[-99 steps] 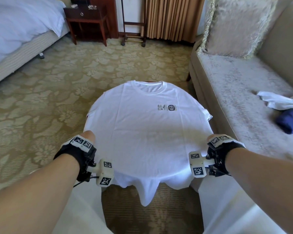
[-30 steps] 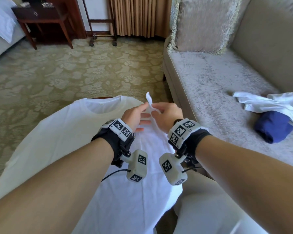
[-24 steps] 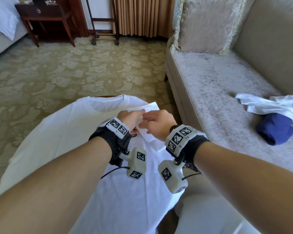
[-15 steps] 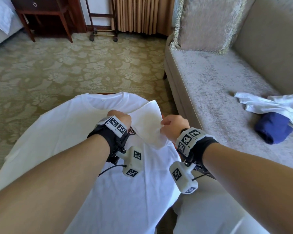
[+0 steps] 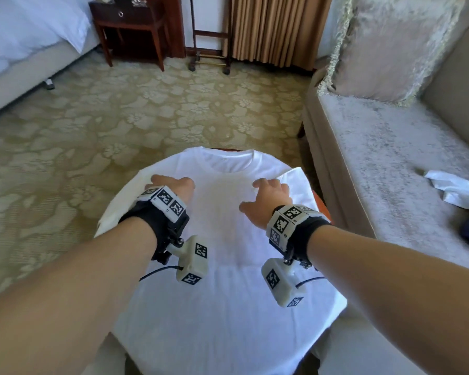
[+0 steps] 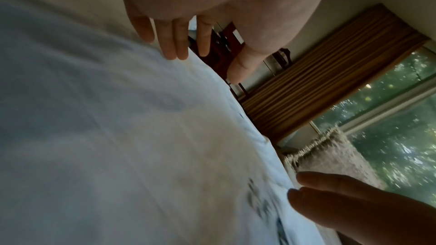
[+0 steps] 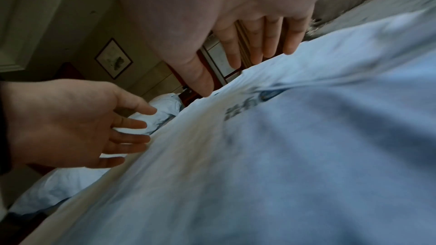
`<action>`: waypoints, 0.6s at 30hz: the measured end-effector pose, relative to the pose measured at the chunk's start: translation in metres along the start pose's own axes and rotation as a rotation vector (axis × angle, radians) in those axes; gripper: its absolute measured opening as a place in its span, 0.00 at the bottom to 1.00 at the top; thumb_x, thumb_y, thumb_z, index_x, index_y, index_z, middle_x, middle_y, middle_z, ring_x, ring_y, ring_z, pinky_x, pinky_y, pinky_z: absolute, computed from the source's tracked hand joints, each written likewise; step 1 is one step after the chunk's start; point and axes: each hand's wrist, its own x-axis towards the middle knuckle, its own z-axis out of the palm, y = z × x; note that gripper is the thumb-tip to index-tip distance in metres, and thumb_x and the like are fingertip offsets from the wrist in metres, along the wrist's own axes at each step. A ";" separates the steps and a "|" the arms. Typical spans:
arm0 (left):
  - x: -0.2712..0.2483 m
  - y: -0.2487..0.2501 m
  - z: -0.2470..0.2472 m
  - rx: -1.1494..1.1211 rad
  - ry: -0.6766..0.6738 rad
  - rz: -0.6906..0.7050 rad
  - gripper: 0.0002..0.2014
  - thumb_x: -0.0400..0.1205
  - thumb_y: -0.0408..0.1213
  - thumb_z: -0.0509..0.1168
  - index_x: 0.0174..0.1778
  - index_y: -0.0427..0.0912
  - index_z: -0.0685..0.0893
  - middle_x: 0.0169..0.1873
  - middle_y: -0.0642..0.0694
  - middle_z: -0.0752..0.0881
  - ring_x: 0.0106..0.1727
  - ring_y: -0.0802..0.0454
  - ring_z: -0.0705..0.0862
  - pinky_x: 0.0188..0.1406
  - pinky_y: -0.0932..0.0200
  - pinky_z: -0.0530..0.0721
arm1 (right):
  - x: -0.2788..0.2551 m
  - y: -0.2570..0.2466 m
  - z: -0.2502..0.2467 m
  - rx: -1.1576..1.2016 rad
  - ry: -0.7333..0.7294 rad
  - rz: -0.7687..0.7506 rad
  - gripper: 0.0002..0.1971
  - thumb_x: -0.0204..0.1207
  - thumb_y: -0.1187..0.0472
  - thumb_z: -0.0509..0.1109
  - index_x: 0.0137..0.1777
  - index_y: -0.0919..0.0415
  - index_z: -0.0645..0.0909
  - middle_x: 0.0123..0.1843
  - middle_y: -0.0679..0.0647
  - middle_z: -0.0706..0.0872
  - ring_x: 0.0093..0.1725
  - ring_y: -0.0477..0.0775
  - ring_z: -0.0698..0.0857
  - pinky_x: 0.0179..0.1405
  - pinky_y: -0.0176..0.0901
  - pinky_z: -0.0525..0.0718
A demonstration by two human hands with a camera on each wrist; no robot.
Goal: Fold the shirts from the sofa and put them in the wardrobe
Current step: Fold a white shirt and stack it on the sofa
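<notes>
Mostly the desk (image 5: 320, 204) was hidden under the white shirt (image 5: 228, 293) spread over it; only a reddish edge showed. From the head view my left hand (image 5: 173, 185) and right hand (image 5: 266, 198) lay on its chest, fingers hard to read. Both wrist views showed them straight and spread, gripping nothing, and the blurred printed logo (image 7: 247, 103) the head view missed. More shirts (image 5: 455, 190) lay cut off on the sofa (image 5: 390, 147).
</notes>
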 end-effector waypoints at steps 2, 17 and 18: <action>0.019 -0.030 -0.028 -0.002 0.027 -0.054 0.47 0.65 0.54 0.65 0.79 0.34 0.63 0.71 0.36 0.75 0.65 0.33 0.80 0.66 0.38 0.79 | -0.002 -0.036 0.017 0.020 -0.039 -0.050 0.35 0.76 0.44 0.66 0.81 0.50 0.60 0.80 0.52 0.61 0.80 0.57 0.58 0.74 0.58 0.68; 0.060 -0.144 -0.109 -0.684 -0.473 -0.196 0.24 0.84 0.54 0.63 0.61 0.36 0.86 0.42 0.36 0.90 0.38 0.44 0.89 0.46 0.46 0.90 | -0.002 -0.187 0.120 -0.266 -0.287 -0.297 0.36 0.84 0.37 0.50 0.86 0.47 0.41 0.86 0.47 0.31 0.84 0.56 0.31 0.82 0.62 0.42; 0.058 -0.146 -0.110 -0.749 -0.518 -0.216 0.21 0.83 0.53 0.64 0.57 0.37 0.87 0.32 0.39 0.89 0.29 0.46 0.87 0.33 0.54 0.88 | -0.001 -0.187 0.125 -0.267 -0.289 -0.297 0.35 0.84 0.37 0.49 0.86 0.46 0.40 0.86 0.47 0.31 0.84 0.55 0.30 0.82 0.61 0.40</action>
